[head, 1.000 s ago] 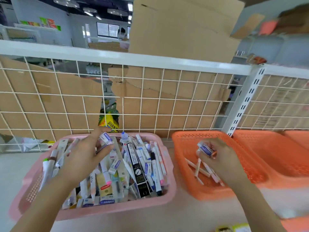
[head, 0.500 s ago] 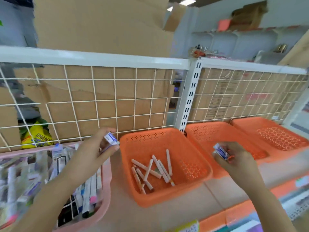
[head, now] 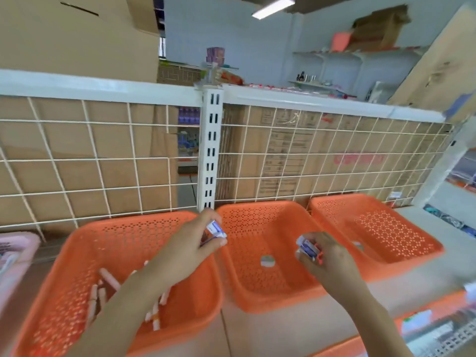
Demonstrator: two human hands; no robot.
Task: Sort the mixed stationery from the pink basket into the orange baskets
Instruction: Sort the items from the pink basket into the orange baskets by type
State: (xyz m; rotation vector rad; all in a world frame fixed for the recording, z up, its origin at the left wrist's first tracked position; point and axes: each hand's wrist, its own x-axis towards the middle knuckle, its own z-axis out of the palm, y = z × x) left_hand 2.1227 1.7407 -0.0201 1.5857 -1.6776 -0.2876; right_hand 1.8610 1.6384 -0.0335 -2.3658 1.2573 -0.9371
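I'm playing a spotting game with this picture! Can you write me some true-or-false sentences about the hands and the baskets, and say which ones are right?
1. The left hand pinches a white-and-blue piece. True.
2. The right hand holds nothing. False: it grips a second white-and-blue piece.
3. The left orange basket holds nothing. False: pale sticks lie in it.
4. A small piece lies in the middle orange basket. True.
5. The pink basket sits to the right of the orange ones. False: it is at the far left edge.
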